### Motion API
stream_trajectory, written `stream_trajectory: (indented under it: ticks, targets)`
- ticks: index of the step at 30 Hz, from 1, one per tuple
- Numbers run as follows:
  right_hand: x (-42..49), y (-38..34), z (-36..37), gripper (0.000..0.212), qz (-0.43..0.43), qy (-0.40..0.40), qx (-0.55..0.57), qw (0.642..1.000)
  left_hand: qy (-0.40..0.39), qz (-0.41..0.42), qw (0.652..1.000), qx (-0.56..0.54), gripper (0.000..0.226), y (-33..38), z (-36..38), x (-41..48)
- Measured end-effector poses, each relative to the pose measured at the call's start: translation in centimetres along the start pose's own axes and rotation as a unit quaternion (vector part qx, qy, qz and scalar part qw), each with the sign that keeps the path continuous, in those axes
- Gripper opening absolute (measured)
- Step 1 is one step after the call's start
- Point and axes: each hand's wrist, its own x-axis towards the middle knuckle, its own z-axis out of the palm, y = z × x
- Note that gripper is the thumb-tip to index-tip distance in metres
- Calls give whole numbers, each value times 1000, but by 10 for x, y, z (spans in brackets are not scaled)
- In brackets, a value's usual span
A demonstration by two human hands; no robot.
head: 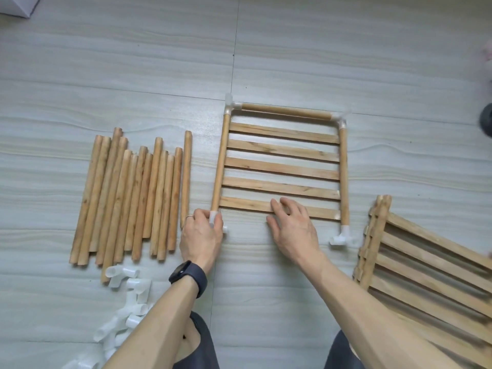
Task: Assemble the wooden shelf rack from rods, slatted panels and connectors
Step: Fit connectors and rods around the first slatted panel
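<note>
On grey floor (266, 283): left hand (202, 235) grips white tubular connector (214, 218); right hand (292, 227) flat on wooden slat (245, 205).

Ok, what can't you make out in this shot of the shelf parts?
Head view:
corner connector: mostly under the left hand.
loose connectors: partly behind the left forearm, count unclear.
spare slatted panels: cut off by the right edge.
dark object: cropped at the right edge, unidentifiable.

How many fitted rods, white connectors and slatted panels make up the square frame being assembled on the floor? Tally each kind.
Fitted rods: 3
White connectors: 4
Slatted panels: 1
Total: 8
</note>
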Motion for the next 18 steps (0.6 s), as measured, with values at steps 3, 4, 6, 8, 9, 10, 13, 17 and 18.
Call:
stream_trajectory:
  ticks: [3,4,6,8,9,10,13,17,18]
  targets:
    - [-1,-10,3,56,7,-23,-33,999,-12,6,1000,-21,36,-2,-5,6]
    - [-1,-12,5,57,9,-26,-39,999,-15,7,1000,-26,37,-3,-7,6]
    - [-1,-12,12,58,6,-13,-63,998,-5,14,1000,-21,36,-1,-9,-1]
    - [-2,-11,19,59,2,-6,-79,997,7,16,1000,-2,31,2,-3,-15]
    - [-2,-11,20,59,3,-5,-80,997,15,15,1000,7,28,4,3,-23]
    - [-2,-12,20,60,7,-2,-83,997,25,12,1000,13,25,6,7,-28]
    - [2,-12,20,57,12,11,-105,994,43,37,997,46,21,3,16,-33]
    - [7,-21,12,65,21,-27,-152,988,50,65,989,122,30,2,15,-28]
    - [7,-26,7,68,25,-37,-164,986,42,72,989,124,32,4,12,-28]
